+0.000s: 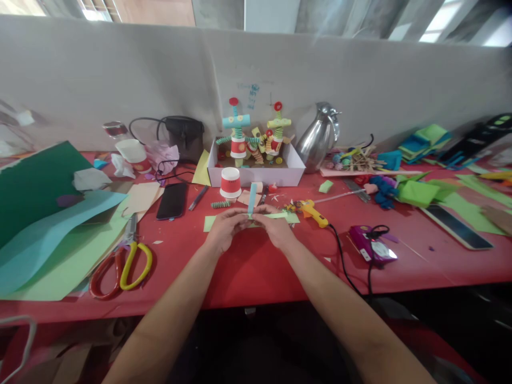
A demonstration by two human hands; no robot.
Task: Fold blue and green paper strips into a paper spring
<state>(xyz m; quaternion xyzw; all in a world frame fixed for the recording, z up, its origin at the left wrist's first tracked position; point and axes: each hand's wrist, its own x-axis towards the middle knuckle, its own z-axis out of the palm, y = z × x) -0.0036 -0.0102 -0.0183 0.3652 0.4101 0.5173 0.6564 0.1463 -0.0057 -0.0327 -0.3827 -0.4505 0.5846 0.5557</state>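
My left hand point(227, 226) and my right hand point(275, 226) meet over the red table point(248, 266). Both pinch crossed paper strips: a blue strip point(252, 198) stands up between the fingers and a light green strip point(287, 216) lies across, sticking out on both sides. The fingers of both hands are closed on the strips. Just behind stands an upturned red and white paper cup point(230, 183). A small coiled paper spring point(220, 204) lies left of the strips. A yellow glue gun point(314, 212) lies right of my right hand.
A white box point(294, 169) with paper robot figures sits at the back, beside a steel jug point(318, 140). Scissors point(127, 261), a black phone point(172, 200) and large green and blue paper sheets point(48, 240) lie left. A purple device point(370, 244) with cable and green papers point(420, 192) lie right.
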